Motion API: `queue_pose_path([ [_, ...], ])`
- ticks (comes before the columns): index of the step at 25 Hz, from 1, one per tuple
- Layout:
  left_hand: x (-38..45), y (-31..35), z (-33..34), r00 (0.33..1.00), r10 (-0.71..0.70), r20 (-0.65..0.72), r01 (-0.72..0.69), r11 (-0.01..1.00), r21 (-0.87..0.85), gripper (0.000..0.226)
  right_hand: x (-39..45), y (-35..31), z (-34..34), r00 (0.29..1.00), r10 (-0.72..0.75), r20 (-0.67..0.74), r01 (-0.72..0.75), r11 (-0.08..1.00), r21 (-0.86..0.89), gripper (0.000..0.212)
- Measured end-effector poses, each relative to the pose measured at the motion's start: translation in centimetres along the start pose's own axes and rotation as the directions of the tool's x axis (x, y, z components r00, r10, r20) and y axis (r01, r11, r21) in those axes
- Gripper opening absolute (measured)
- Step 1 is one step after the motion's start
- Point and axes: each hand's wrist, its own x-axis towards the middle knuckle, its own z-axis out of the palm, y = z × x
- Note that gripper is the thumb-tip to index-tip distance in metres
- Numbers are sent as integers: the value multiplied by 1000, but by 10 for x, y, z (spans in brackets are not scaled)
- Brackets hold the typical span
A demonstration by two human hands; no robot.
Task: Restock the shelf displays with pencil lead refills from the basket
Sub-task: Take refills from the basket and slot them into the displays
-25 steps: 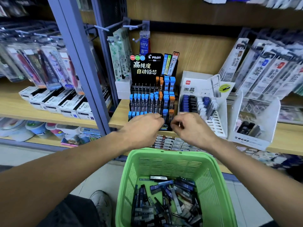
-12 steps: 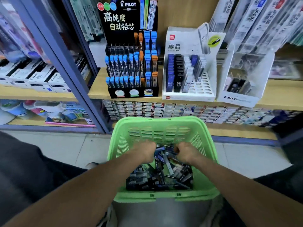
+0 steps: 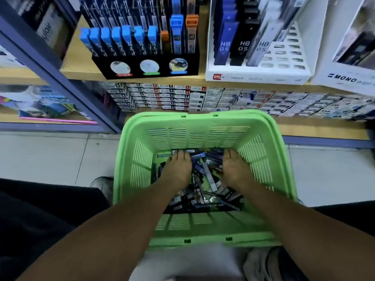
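1. Pencil lead refills (image 3: 205,180), loads of them, heaped loose in the bottom of the green basket (image 3: 203,118) at lower centre of the frame. Mostly dark, slim rectangular cases, crossed over each other any old way.

2. Left hand (image 3: 178,169) and right hand (image 3: 233,169) both down inside, palms down, fingers stretched out flat over the far end of the pile. Not curled round anything as far as can be seen, so nothing actually picked up yet. Thumbs mostly hidden.

3. Handling guess: hard little plastic cases, very light, rigid, probably slick. Should slide off each other easily, so scooping a handful likely means dropping a few. The leads inside probably snap if a case gets bent or dropped hard.

4. Best grip, probably: pinch one case across its narrow sides near the middle, thumb one side and finger the other, then lift straight out of the tangle. Cap ends look like a poor place to pull from.

5. Destinations up top: black display (image 3: 146,63) at upper centre with rows of blue-capped refills, white display (image 3: 257,74) just right of it with empty slots showing on its right half. The slots look narrow, so going in end-first and upright seems the way.

6. Blurry picture, so grades on the basket cases not readable. Sorting needed before slotting.
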Motion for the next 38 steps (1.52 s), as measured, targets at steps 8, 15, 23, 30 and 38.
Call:
queue_pose_path([
  [8, 23, 9, 23, 995, -62, -75, 67, 995, 70, 62, 14, -7, 17, 1000, 5, -2, -5, 997, -78, 84],
  [15, 26, -3, 37, 990, -144, 6, 144, 989, -13, 58, 17, -5, 28, 999, 41, 33, -40, 998, -39, 66],
  [23, 17, 6, 45, 989, -104, 109, 108, 993, -40, 44, 12, -10, 31, 989, 104, 104, -101, 994, -30, 73],
  [30, 7, 28, 49, 973, -171, 154, 226, 838, -496, 45, 11, -10, 26, 969, 123, 216, -157, 976, 151, 47],
  [38, 6, 32, 37, 823, -276, 497, 537, 91, -838, 31, 14, -19, 19, 866, 210, 454, -453, 715, 533, 24],
])
